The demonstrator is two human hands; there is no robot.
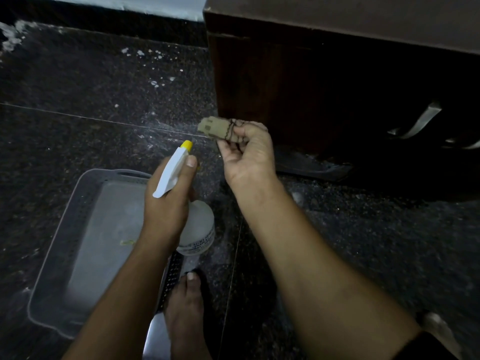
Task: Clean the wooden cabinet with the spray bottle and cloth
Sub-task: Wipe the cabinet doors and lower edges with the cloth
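Note:
My left hand (168, 201) grips a white spray bottle (198, 229) by its neck, with the yellow nozzle (187, 145) pointing up and to the right. A faint mist hangs between the nozzle and the cloth. My right hand (248, 154) pinches a small folded beige cloth (214, 128) just beyond the nozzle. The dark wooden cabinet (324, 81) stands at the upper right, right behind the cloth, with metal handles (418, 123) on its front.
A grey plastic tray (85, 242) sits on the dark speckled stone floor (78, 100) under my left arm. My bare foot (185, 305) rests beside it. White specks litter the floor near the back wall (117, 3).

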